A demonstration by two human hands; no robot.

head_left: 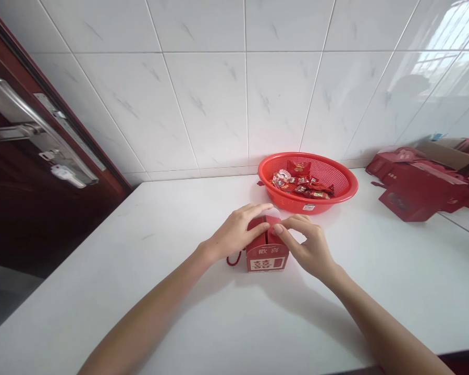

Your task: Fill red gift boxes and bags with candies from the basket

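A small red candy box with white Chinese characters and a cream label on its front stands upright on the white counter. My left hand grips its top from the left, thumb on the left flap and fingers reaching over behind. On the right, my right hand pinches the other top flap between thumb and forefinger. A narrow gap shows between the two flaps. From the box's left side a red cord loops onto the counter. My fingers hide part of the box's top and back.
Behind the box, a red plastic basket holds several wrapped sweets. Flat red boxes and an open cardboard carton lie at the right. A tiled wall closes off the back; a door with a metal handle stands left.
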